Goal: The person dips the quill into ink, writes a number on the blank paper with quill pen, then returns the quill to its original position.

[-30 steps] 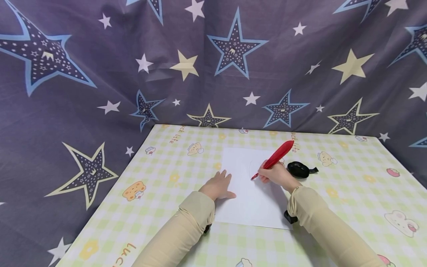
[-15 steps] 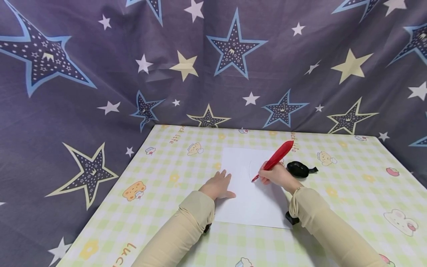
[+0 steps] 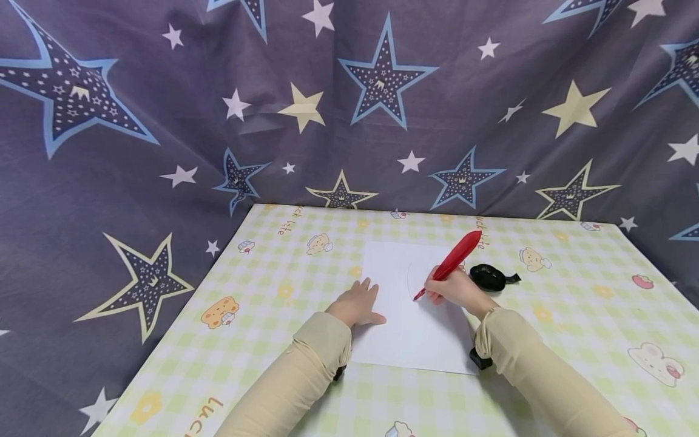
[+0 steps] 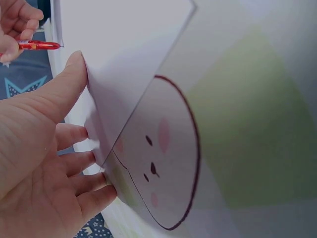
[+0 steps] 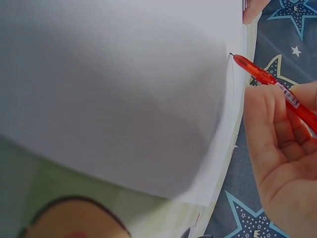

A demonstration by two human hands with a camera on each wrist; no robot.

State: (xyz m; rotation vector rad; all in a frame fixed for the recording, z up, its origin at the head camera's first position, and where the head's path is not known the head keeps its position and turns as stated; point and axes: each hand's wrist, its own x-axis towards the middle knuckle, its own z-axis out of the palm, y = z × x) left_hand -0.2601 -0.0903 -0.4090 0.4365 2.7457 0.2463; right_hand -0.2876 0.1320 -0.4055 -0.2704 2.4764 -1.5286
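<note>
I see the red pen [image 3: 457,255], pinched in the right hand [image 3: 457,287], has lengthened the curved line [image 3: 408,280] mid-sheet on the paper [image 3: 406,340] nearward, the left hand [image 3: 356,302] lying spread at its left edge.

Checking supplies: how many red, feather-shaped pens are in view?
1: the red, feather-shaped pen, gripped by the right hand, its tip at the white rectangular paper.

The left forearm [image 3: 289,385] and right forearm [image 3: 537,367], beige-sleeved, converged forward. The left hand [image 3: 356,305] lay palm down, fingers [image 4: 79,163] spread, thumb [image 4: 63,88] apart; the right hand [image 3: 457,288] was curled into a pinching writing grip.
</note>
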